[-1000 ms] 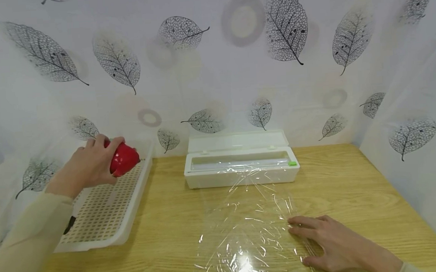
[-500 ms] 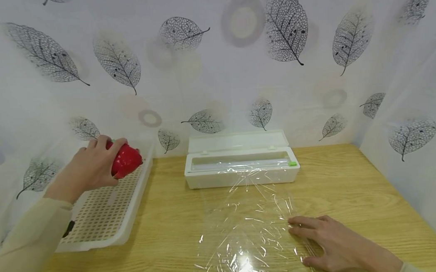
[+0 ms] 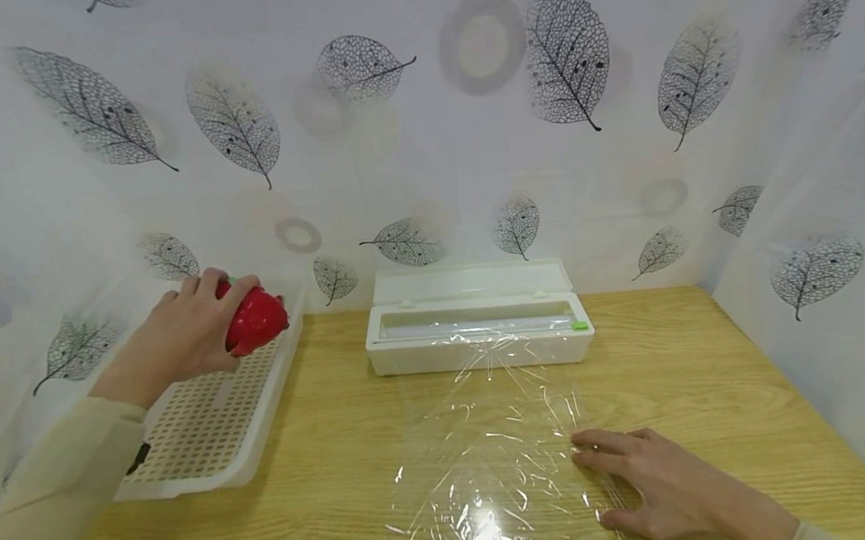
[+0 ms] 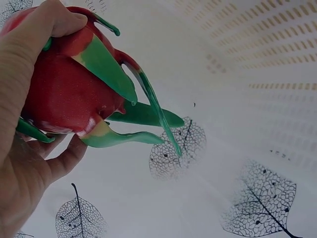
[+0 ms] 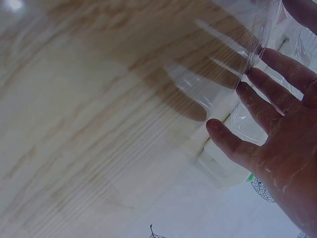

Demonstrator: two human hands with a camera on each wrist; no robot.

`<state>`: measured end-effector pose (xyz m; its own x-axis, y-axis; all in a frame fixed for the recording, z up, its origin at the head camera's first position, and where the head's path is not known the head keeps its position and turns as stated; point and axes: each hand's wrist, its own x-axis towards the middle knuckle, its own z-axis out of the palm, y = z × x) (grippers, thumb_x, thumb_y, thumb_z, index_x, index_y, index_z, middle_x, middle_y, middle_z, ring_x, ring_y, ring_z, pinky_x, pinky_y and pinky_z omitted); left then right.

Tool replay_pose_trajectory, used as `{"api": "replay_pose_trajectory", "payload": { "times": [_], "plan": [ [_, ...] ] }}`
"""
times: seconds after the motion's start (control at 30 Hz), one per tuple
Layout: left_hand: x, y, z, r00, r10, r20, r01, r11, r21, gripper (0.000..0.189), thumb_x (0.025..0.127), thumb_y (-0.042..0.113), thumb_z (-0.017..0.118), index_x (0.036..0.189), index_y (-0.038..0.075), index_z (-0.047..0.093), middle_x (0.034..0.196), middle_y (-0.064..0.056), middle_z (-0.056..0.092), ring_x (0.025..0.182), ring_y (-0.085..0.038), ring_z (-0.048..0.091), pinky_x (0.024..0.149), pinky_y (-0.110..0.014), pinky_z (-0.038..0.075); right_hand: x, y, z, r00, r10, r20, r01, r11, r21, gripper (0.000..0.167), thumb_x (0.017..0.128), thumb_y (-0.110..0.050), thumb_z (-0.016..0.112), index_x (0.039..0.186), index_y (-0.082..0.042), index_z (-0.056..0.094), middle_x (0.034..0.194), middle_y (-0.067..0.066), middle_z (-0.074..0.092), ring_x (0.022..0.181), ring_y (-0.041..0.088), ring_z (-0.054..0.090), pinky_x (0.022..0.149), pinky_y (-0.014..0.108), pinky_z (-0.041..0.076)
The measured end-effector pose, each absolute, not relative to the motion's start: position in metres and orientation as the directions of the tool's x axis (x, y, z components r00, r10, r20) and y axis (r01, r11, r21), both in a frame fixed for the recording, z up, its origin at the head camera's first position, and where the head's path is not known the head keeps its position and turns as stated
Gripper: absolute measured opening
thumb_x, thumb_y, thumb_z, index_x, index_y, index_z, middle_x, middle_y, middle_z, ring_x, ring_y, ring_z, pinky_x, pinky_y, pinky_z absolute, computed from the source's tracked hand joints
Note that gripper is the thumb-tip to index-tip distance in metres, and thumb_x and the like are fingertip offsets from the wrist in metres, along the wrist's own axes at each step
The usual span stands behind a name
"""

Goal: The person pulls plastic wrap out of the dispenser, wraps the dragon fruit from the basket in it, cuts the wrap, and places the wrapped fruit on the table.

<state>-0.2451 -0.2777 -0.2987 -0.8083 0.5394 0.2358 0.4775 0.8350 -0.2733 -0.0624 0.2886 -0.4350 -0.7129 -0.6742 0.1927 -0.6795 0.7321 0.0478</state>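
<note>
red dragon fruit (image 3: 259, 322), green scales | held above white basket (image 3: 250, 450) | clear film (image 3: 495, 448), creased, spread on table (image 3: 676, 354)

The box (image 3: 481, 354) stands behind the film (image 3: 488, 456), right of the basket (image 3: 193, 485).

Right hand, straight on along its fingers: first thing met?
Most likely the clear film: its edge lies at the fingertips of the right hand, though whether they touch is unclear.

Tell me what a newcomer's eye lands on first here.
Most likely the bright red dragon fruit, held in the left hand above the white perforated basket at the left of the head view. Next, the glinting cling film, running across the wood-grain table from the open white dispenser at the back, with the right hand at its right edge.
</note>
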Motion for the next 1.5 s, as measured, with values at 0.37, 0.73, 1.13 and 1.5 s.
{"api": "replay_pose_trajectory", "payload": {
  "times": [0.37, 0.73, 1.13, 1.5],
  "plan": [
    [-0.246, -0.275, -0.304, -0.784, 0.56, 0.265, 0.495, 0.824, -0.276, 0.105, 0.055, 0.03, 0.095, 0.143, 0.007, 0.042, 0.126, -0.031, 0.051, 0.105, -0.051, 0.056, 0.073, -0.062, 0.058, -0.063, 0.289, -0.435, -0.709, -0.679, 0.193, -0.684, 0.728, 0.049, 0.063, 0.081, -0.06, 0.075, 0.131, -0.021, 0.068, 0.139, -0.001, 0.063, 0.117, 0.017, 0.064, 0.082, 0.041, 0.053],
    [-0.243, -0.268, -0.301, -0.783, 0.563, 0.265, 0.499, 0.822, -0.273, 0.106, 0.054, 0.03, 0.096, 0.143, 0.007, 0.043, 0.127, -0.031, 0.051, 0.105, -0.051, 0.056, 0.075, -0.062, 0.057, -0.063, 0.29, -0.433, -0.733, -0.665, 0.142, -0.67, 0.742, 0.017, 0.064, 0.085, -0.062, 0.071, 0.134, -0.022, 0.066, 0.142, -0.001, 0.06, 0.118, 0.019, 0.065, 0.082, 0.043, 0.053],
    [-0.239, -0.263, -0.3, -0.764, 0.583, 0.278, 0.521, 0.81, -0.268, 0.106, 0.053, 0.029, 0.096, 0.142, 0.008, 0.043, 0.126, -0.03, 0.052, 0.104, -0.051, 0.056, 0.074, -0.061, 0.058, -0.063, 0.29, -0.433, -0.731, -0.667, 0.144, -0.671, 0.741, 0.021, 0.064, 0.085, -0.062, 0.071, 0.134, -0.021, 0.066, 0.142, 0.0, 0.061, 0.118, 0.02, 0.065, 0.082, 0.044, 0.054],
    [-0.236, -0.259, -0.302, -0.77, 0.578, 0.271, 0.52, 0.814, -0.258, 0.107, 0.052, 0.029, 0.097, 0.142, 0.009, 0.043, 0.128, -0.029, 0.052, 0.108, -0.05, 0.056, 0.076, -0.06, 0.058, -0.063, 0.29, -0.433, -0.726, -0.671, 0.149, -0.674, 0.738, 0.035, 0.065, 0.083, -0.062, 0.072, 0.134, -0.021, 0.066, 0.141, -0.001, 0.062, 0.12, 0.019, 0.064, 0.084, 0.044, 0.054]
  ]
}}
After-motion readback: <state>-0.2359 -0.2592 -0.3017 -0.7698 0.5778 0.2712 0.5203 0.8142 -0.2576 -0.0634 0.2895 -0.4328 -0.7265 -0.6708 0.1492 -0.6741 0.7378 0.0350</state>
